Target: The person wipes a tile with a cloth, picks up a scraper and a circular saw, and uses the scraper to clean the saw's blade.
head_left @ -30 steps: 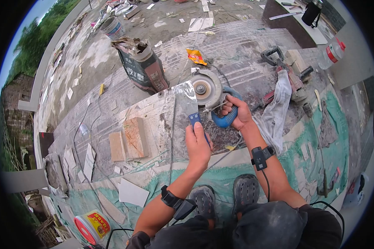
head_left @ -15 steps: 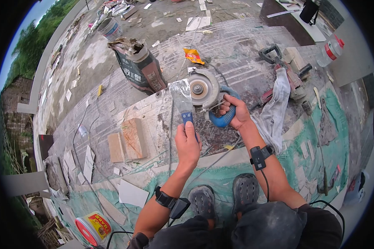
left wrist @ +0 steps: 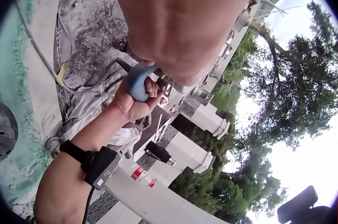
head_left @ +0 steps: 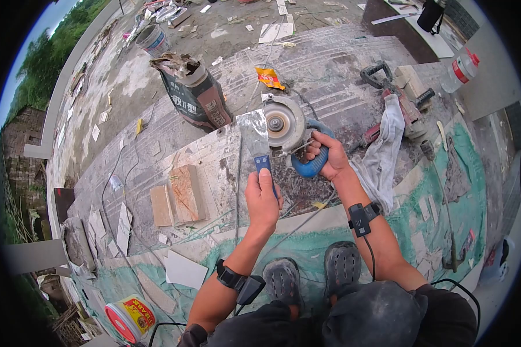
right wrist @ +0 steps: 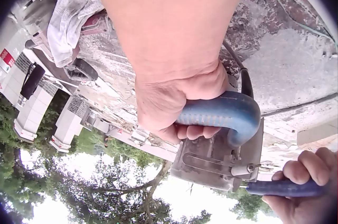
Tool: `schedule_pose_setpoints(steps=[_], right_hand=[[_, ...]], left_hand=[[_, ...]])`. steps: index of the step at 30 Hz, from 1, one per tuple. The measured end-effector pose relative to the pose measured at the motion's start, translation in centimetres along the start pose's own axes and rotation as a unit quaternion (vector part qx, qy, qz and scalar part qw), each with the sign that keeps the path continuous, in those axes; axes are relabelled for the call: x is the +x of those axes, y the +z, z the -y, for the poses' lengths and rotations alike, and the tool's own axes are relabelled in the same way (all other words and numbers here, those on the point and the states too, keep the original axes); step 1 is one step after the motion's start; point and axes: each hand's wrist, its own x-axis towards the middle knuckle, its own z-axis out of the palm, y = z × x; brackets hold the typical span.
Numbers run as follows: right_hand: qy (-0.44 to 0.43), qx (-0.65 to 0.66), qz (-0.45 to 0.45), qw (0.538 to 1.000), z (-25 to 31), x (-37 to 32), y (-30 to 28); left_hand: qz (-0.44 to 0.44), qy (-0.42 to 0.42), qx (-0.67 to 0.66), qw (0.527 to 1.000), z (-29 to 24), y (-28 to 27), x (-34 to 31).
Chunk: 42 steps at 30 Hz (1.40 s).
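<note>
My left hand (head_left: 262, 202) grips the blue handle of a putty knife (head_left: 252, 134), its broad, smeared metal blade pointing away from me. Beside that blade is a circular saw (head_left: 295, 113) with a round disc (head_left: 276, 123) turned up towards me. The blade's right edge overlaps the disc's left side in the head view. My right hand (head_left: 333, 159) holds the saw by its blue loop handle (right wrist: 240, 116), fingers wrapped round it. In the right wrist view the putty knife's blue handle (right wrist: 285, 188) shows in the left hand, close to the saw's metal base.
A torn-topped bag (head_left: 194, 95) stands beyond the work. Stone blocks (head_left: 186, 194) lie to the left, a white cloth (head_left: 382, 156) drapes near a red power tool (head_left: 408, 115) at right. Cables, tile scraps, green netting (head_left: 226, 254) and a white bucket (head_left: 130, 318) surround my feet.
Over the last second my left hand and the putty knife have shifted a little left relative to the saw. The right hand keeps its grip; since half a second ago almost nothing differs.
</note>
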Motion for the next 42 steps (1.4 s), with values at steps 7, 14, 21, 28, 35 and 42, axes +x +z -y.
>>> schedule_pose_setpoints(steps=[7,14,21,28,35,42], right_hand=[[-0.002,-0.006,-0.001,1.0,0.0,0.1,-0.3],[0.004,-0.015,0.0,1.0,0.1,0.1,-0.2],[-0.005,-0.017,0.007,1.0,0.0,0.2,-0.3],[-0.003,-0.002,0.002,1.0,0.1,-0.1,0.3],[-0.004,-0.017,0.01,1.0,0.0,0.2,-0.4],[-0.008,-0.023,-0.011,1.0,0.0,0.2,-0.3]], left_hand=[[0.005,-0.013,-0.018,1.0,-0.2,-0.1,0.0],[0.009,-0.026,-0.032,0.999,-0.6,-0.1,-0.2],[0.01,-0.032,-0.029,0.999,-0.7,-0.2,-0.1],[0.008,-0.022,-0.016,1.0,-0.5,-0.2,-0.4],[0.004,-0.021,-0.011,1.0,-0.4,-0.3,0.1],[-0.01,-0.021,-0.016,1.0,-0.8,-0.1,0.5]])
